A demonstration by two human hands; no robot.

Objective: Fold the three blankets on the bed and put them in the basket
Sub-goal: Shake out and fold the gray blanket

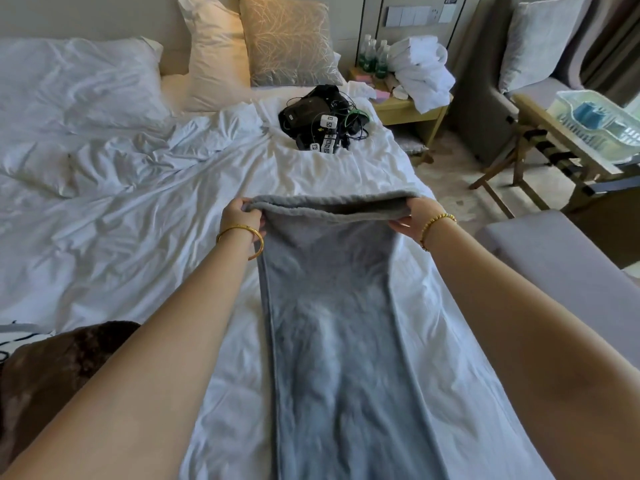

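Observation:
A grey fleece blanket lies as a long narrow strip on the white bed, running from the bottom of the view up to my hands. My left hand pinches its far left corner and my right hand pinches its far right corner, holding that far edge lifted a little off the sheet. A dark brown furry blanket sits bunched at the lower left, partly behind my left arm. A pale plastic basket stands on a wooden rack at the right.
A pile of black gear and cables lies on the bed beyond the grey blanket. Pillows lean at the headboard. A nightstand carries bottles and white towels. A grey bench runs along the bed's right side.

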